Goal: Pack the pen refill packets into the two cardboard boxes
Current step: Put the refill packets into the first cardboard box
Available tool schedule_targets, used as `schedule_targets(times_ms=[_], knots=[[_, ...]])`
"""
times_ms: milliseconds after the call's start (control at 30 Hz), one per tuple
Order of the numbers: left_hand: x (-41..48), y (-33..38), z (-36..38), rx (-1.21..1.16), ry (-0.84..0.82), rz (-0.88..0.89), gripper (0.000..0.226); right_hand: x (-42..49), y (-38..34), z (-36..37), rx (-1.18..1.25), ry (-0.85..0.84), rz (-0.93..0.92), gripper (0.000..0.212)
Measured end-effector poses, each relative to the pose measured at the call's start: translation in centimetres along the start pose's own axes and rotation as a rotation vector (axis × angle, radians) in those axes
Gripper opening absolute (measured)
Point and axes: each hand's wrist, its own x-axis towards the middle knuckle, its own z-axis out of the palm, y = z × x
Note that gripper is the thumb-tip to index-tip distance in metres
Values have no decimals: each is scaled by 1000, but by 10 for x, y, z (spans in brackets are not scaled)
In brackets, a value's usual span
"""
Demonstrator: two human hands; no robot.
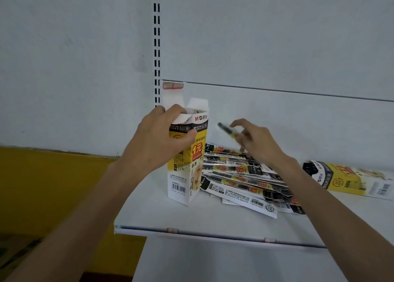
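Left hand (162, 141) grips upright box (187, 175); right hand (255, 143) pinches packet (226, 129) slanting up-left

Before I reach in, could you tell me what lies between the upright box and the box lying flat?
In the head view, a loose pile of refill packets lies between the upright box and the flat box.

Even soft light, rt hand motion-blurred

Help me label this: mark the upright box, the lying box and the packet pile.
upright box (179, 181), head view, lower face.
lying box (351, 179), head view, yellow side.
packet pile (238, 170), head view, middle packets.
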Motion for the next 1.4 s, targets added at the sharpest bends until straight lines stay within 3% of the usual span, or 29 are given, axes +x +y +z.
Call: schedule_targets(times_ms=[67, 167, 200, 267, 367, 467, 533, 600, 667, 900, 1067, 1300, 1333, 1400], knots=[[1, -1, 1, 16, 6, 0, 34, 4, -4, -5, 240, 95, 120, 25], [2, -1, 1, 20, 11, -3, 34, 5, 1, -12, 493, 1, 304, 29], [2, -1, 1, 19, 12, -5, 34, 3, 3, -13, 419, -49, 309, 26], [2, 0, 1, 15, 12, -4, 33, -1, 8, -13, 42, -76, 254, 21], [2, 0, 2, 20, 5, -8, 34, -3, 10, -8, -372, 49, 109, 29], [3, 1, 2, 26, 0, -17, 34, -1, 1, -5, -343, 19, 64, 29], [3, 1, 3, 21, -2, -13, 33, -1, -3, 1, -263, -188, 149, 18], [3, 1, 3, 12, -3, -10, 33, -4, -6, 11, -347, -396, 229, 19], [3, 1, 2, 9, -3, -12, 34, -7, -3, 20, -403, -465, 284, 24], [0, 0, 1, 12, -14, -10, 35, 6, 0, 9, -107, -87, 273, 14], [0, 0, 2, 21, -1, -17, 38, 11, -21, -12, 47, 264, 162, 27], [-1, 1, 3, 30, 0, -16, 37, 13, -63, -40, 341, 328, 63, 92], [-1, 1, 3, 26, -2, -15, 37, 15, -71, -44, 370, 334, 46, 84], [0, 1, 1, 8, -18, -14, 37, 19, -87, -49, 399, 353, 5, 43]])
